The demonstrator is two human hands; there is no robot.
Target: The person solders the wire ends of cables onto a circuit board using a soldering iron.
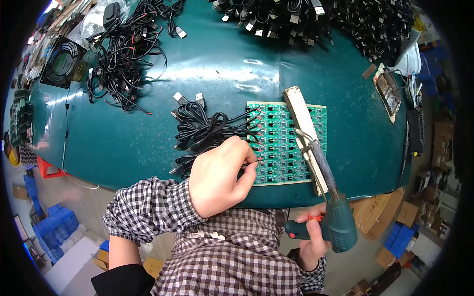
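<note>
At board (276, 148), left edge | left hand (220, 176) pinching cable (248, 164) | right hand (313, 240) gripping soldering gun (342, 224)

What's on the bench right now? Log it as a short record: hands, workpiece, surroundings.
Left hand: pinches a thin black cable at the left edge of the rectangular green circuit-board panel
Right hand: grips a dark green, pistol-shaped soldering tool
Across panel: long, pale, straight bar
Left of panel: bundle of black cables with silver plugs
Far left: square black fan
Surface: glossy green tabletop

The circuit board (274, 143) is green, cables (200, 129) black, sleeve (148, 207) checked.
</note>
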